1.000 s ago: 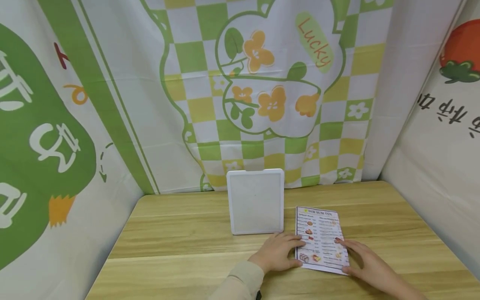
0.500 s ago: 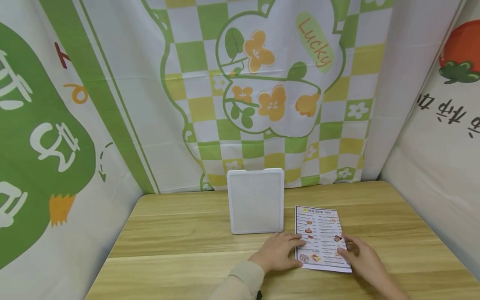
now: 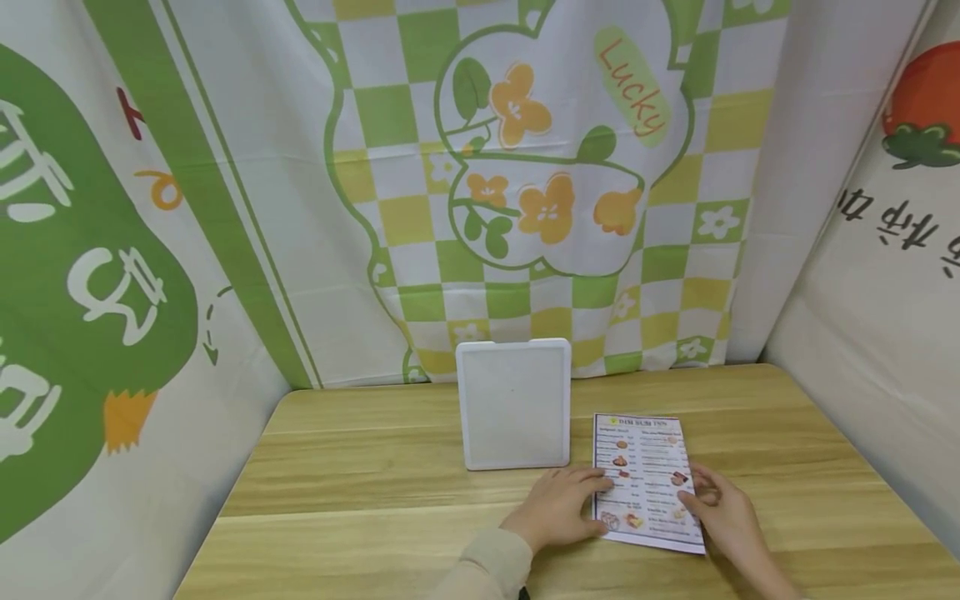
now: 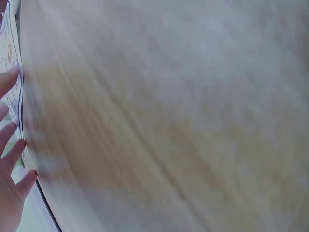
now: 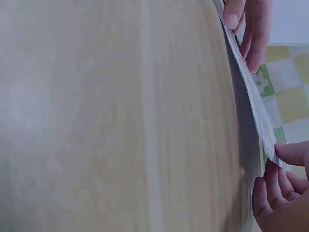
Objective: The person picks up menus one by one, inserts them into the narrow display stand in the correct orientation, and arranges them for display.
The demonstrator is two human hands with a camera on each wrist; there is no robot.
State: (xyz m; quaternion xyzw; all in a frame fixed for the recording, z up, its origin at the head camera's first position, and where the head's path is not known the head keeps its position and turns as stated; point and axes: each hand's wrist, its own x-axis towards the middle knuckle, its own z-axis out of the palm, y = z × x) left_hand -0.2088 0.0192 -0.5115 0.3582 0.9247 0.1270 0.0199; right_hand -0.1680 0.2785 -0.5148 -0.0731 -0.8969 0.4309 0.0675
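A paper menu (image 3: 645, 475) headed "DIM SUM INN", printed with text and small food pictures, lies on the right part of the table. My left hand (image 3: 555, 504) rests at its left edge, thumb and fingertips touching the margin, the fingers fairly straight. At the right edge, my right hand (image 3: 731, 512) pinches the sheet, thumb on top and fingers underneath. In the right wrist view, the menu (image 5: 256, 104) appears edge-on, its side by the right hand (image 5: 285, 193) raised off the wood. The left wrist view catches just a strip of the menu (image 4: 10, 48) beside the fingers.
A white-framed rectangular board (image 3: 516, 408) stands upright behind the left hand, near the menu's left side. The wooden table (image 3: 360, 483) is bounded by a printed cloth (image 3: 540, 292) at the back and more printed cloth at both sides.
My right hand has gone from spread fingers along the menu's right edge to pinching it, and that edge has shifted slightly right. The left hand has stayed in place.
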